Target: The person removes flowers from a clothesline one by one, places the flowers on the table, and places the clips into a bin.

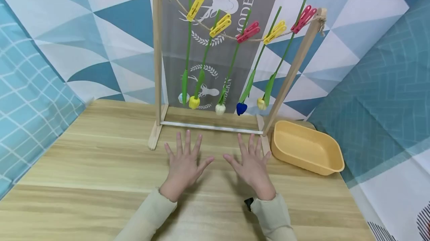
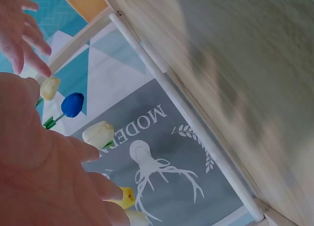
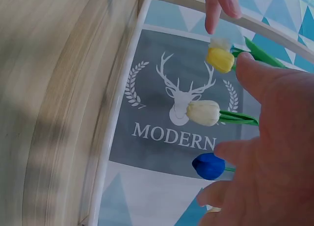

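Both hands hover over the table in front of a wooden rack, fingers spread and nothing held. The left hand (image 1: 184, 164) is near the rack's left foot, the right hand (image 1: 251, 166) near its right foot. Several artificial tulips hang heads down from a twine line (image 1: 228, 37), each clipped by a clothespin. From left come a pale blue-white tulip (image 1: 183, 98), a yellow tulip (image 1: 194, 102), a white tulip (image 1: 220, 109), a blue tulip (image 1: 241, 108) and a cream tulip (image 1: 261, 103). The clothespins are yellow, like the leftmost clothespin (image 1: 196, 6), or red, like the middle clothespin (image 1: 248, 31).
The rack has a left post (image 1: 157, 54), a right post (image 1: 295, 65) and a low white crossbar (image 1: 211, 127). An orange-yellow plastic basin (image 1: 307, 147) stands right of it on the wood-grain table (image 1: 84, 166). Patterned cloth (image 1: 127, 28) covers the walls behind and beside.
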Tool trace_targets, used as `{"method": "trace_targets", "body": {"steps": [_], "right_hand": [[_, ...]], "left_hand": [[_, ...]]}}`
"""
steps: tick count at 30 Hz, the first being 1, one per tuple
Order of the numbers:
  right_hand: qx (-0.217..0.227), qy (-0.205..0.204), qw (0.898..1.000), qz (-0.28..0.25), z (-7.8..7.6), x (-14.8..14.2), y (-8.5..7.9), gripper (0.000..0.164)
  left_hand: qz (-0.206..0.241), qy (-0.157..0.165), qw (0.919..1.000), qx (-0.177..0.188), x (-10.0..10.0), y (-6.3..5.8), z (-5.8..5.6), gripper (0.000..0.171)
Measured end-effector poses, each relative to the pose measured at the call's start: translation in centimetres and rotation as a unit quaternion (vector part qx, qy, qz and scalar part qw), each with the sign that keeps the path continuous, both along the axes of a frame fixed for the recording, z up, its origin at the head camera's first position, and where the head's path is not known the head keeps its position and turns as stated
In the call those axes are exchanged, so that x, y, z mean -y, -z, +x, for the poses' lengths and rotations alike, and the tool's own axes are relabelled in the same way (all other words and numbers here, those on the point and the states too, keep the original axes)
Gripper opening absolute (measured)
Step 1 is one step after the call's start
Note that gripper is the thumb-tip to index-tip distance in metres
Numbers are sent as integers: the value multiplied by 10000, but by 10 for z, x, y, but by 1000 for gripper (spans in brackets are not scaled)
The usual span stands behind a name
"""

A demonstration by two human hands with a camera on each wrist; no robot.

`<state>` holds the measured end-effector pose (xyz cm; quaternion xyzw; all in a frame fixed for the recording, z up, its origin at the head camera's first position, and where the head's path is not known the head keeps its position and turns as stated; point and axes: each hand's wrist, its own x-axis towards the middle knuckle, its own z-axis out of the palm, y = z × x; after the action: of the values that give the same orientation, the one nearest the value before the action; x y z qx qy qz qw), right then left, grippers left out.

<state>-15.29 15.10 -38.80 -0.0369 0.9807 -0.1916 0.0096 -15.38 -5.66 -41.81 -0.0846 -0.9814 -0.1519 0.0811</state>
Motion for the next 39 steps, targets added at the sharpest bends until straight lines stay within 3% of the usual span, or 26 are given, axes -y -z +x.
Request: {"method": "trace_targets", "body": {"steps": [8,18,23,29,35,39], "right_hand": [[-258,96,9996,-104,-2,-9,-1,84],[-582,112,9972,-465,-10,-36,-10,79],[-758,62,9951,-638,-14,-55,-15,77],[-1155,145,9879,-1021,-20,-81,-24,74],[-1675,282,9735,-1529,-39,-100,-32,70],[-1420,584,9676,-2007,-55,-112,-40,69]], "left_hand": [[-9,-38,10000,-82,11,-1,2,79],[-339,-213,9991,-151,36,-9,-5,79],[39,-289,9996,64,55,-12,-13,80],[374,-423,9981,261,81,-15,-30,82],[576,-583,9962,279,108,-21,-53,84],[853,-563,9946,199,120,-26,-67,84]]}}
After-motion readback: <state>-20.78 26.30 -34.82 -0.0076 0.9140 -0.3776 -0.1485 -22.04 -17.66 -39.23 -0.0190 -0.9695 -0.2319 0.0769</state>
